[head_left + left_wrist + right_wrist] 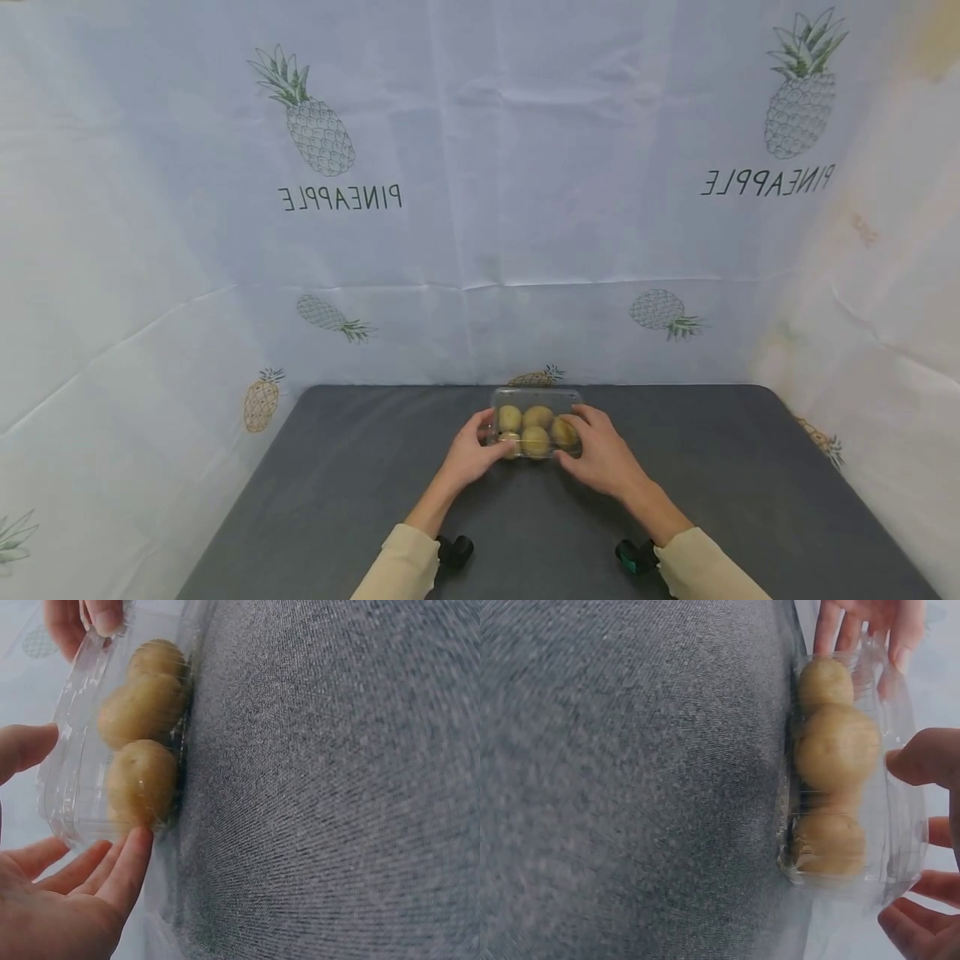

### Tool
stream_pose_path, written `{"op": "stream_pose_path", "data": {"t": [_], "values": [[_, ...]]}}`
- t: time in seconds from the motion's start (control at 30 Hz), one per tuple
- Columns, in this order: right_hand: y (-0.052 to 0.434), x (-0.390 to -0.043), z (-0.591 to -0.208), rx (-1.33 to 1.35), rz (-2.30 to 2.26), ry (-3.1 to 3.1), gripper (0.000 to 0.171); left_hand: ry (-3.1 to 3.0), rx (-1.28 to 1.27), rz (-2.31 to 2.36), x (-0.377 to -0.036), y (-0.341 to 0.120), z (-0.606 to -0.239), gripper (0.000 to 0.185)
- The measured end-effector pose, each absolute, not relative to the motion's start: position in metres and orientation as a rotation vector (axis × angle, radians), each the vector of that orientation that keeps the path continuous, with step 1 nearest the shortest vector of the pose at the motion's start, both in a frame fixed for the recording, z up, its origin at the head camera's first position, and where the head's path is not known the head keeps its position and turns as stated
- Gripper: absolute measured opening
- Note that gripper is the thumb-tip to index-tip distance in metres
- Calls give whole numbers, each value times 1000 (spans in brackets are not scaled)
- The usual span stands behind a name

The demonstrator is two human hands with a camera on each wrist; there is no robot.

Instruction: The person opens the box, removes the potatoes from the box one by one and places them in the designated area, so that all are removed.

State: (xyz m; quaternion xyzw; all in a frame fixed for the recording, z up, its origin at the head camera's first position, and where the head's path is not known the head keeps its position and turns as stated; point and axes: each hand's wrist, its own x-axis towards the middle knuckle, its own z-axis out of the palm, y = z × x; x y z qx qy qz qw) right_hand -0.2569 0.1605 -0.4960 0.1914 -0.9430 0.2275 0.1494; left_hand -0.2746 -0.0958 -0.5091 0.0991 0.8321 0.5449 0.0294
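Hands (pixel 472 454) (pixel 600 454) clasp a clear clamshell (pixel 536 398) of kiwis (pixel 536 441) at 9 and 3 o'clock on the grey tabletop (pixel 337 483), each grip curled round its end.

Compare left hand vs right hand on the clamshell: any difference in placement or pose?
The left hand sits at the clear clamshell's left end, the right hand at its right end. The right hand reaches further over the lid; the left stays at the side. Both touch the box with loosely curved fingers.
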Motion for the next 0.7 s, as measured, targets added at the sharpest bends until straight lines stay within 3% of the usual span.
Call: {"op": "stream_pose_path", "data": {"t": [0.7], "values": [[154, -264, -504, 512, 546, -2586, 44, 2568, 292, 1711, -272, -94, -510, 77]]}}
